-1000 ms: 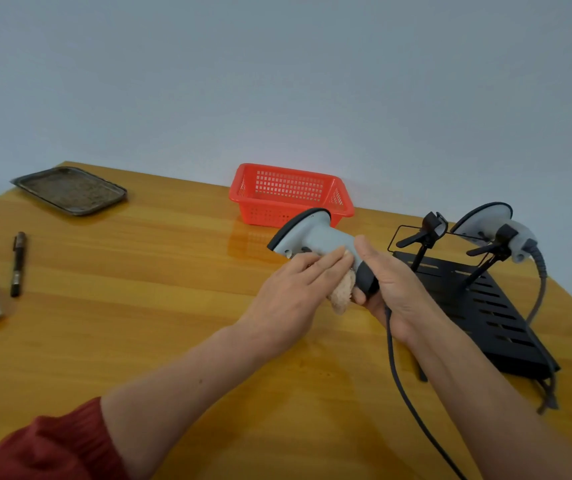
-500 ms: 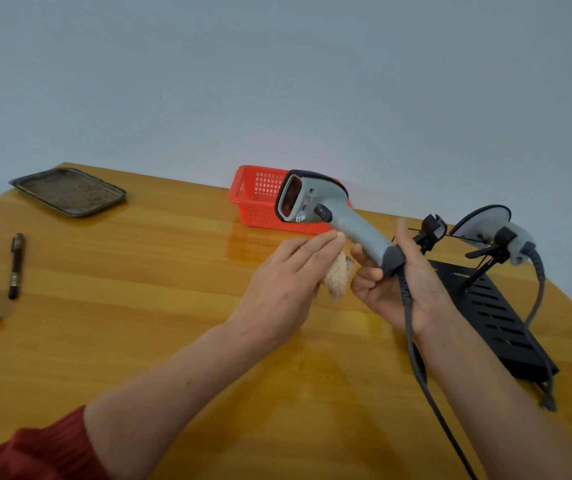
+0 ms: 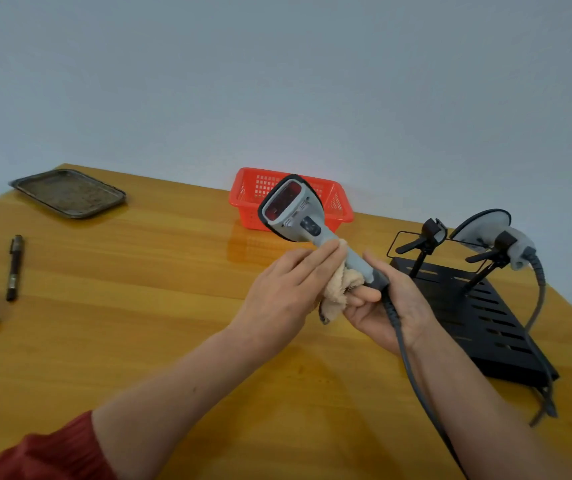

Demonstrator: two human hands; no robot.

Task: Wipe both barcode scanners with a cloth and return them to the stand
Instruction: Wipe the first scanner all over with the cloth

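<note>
Nearest us, above the bench, our right hand has its grip clamped round the dark foot of the scanner, whose cable trails toward us. Our left hand lays nearly straight fingers on the cloth, pressing it to the handle, thumb hidden. Within 1 second the scanner has turned its window from facing away to facing us, and the cloth has come back onto the handle below the trigger, so we judge this wipe unfinished. Farther right, the stand carries the second scanner in 1 of 2 cradles; the other cradle stands empty. We count 2 scanners, 1 cloth, 1 stand, 1 pen, then 1 basket and 1 tray farthest.
</note>
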